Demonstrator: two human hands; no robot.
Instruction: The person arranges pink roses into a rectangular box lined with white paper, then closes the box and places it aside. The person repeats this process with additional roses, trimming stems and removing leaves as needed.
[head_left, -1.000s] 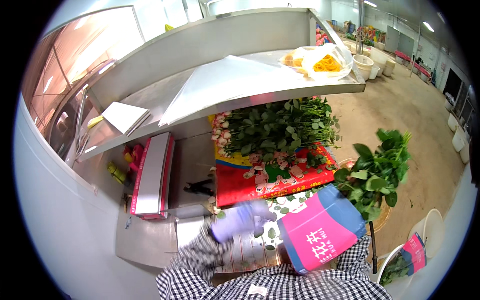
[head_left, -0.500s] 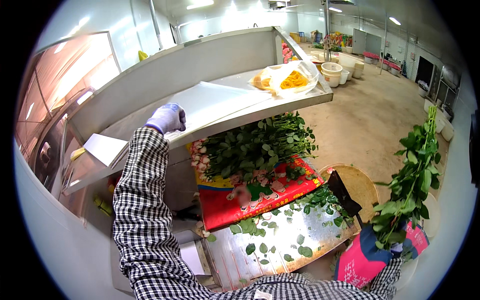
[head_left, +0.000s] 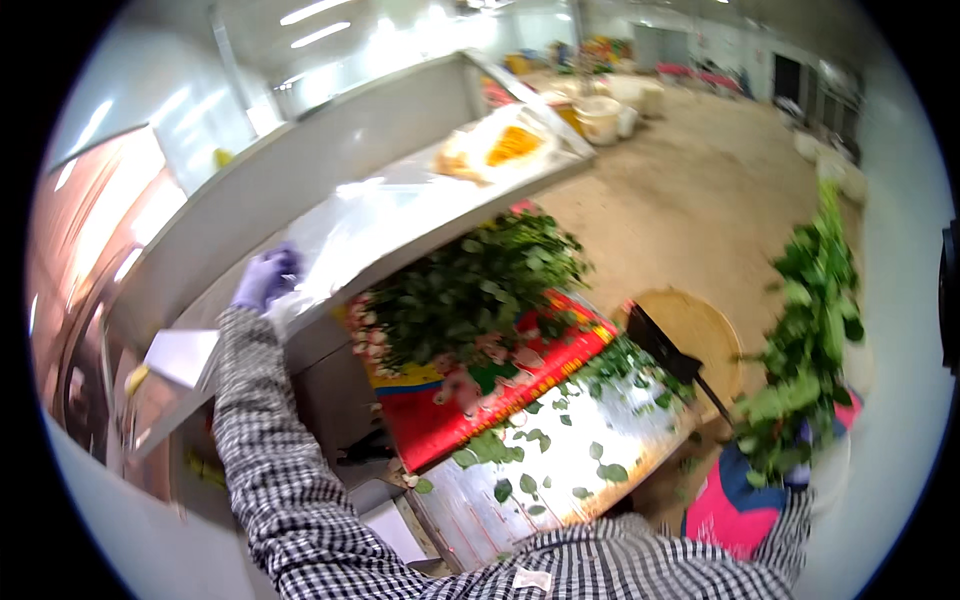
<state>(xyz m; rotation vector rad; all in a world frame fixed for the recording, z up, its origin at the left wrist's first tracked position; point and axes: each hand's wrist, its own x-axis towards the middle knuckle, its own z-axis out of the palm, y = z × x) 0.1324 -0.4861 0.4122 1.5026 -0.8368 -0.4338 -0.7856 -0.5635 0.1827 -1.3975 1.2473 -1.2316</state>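
My left hand (head_left: 268,278), in a pale purple glove, is closed on the near edge of a clear plastic sheet (head_left: 345,225) on the raised metal shelf (head_left: 390,160). Low on the right, my right hand (head_left: 800,455) is wrapped round a bunch of leafy green stems (head_left: 815,310), partly hidden by the leaves. The stem ends point up, and pink and dark blue wrapping (head_left: 735,505) covers the lower end, hiding any blooms. Pale pink roses (head_left: 370,335) with dense leaves lie under the shelf on a red printed sack (head_left: 480,390).
A bag of yellow rubber bands (head_left: 515,145) sits at the shelf's far end, white paper (head_left: 182,356) at its near end. Loose leaves litter the metal table (head_left: 540,480). A black bracket (head_left: 660,345) juts beside a round tan tub (head_left: 700,320). White buckets (head_left: 600,118) stand farther back.
The view has turned, shifting the scene leftward. My left hand has drawn back along the shelf towards its near end, with plastic bunching at its fingers. My right hand still holds the stems.
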